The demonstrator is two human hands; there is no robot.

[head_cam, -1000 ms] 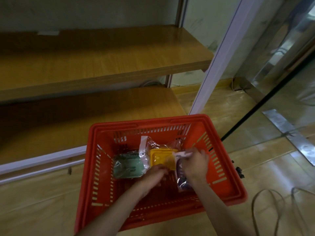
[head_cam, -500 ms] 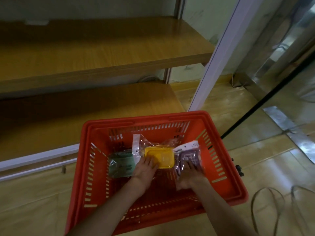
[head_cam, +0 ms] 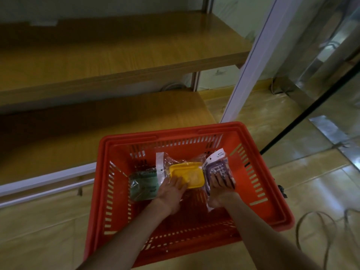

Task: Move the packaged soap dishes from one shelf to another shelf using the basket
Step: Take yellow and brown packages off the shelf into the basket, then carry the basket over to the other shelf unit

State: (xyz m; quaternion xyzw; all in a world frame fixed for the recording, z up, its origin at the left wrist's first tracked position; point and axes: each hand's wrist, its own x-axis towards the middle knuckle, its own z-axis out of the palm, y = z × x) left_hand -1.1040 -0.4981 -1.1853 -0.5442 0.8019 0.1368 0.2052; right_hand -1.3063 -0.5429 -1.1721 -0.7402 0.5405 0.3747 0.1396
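A red plastic basket [head_cam: 272, 203] stands on the floor in front of two wooden shelves. Inside it lie three packaged soap dishes: a green one [head_cam: 143, 185] at the left, a yellow one [head_cam: 188, 173] in the middle, a purple one [head_cam: 217, 169] at the right. My left hand [head_cam: 170, 193] grips the near edge of the yellow package. My right hand [head_cam: 221, 189] holds the near end of the purple package, fingers on top of it. Both packages are tilted up towards me.
The lower shelf [head_cam: 97, 133] and the upper shelf [head_cam: 116, 53] are bare wood, behind and left of the basket. A white frame post [head_cam: 247, 75] rises right of the shelves. Cables [head_cam: 315, 227] loop on the tiled floor at the right.
Both hands have spread apart inside the basket. The left has taken the yellow package, the right has turned the purple package face up. The view has moved slightly closer.
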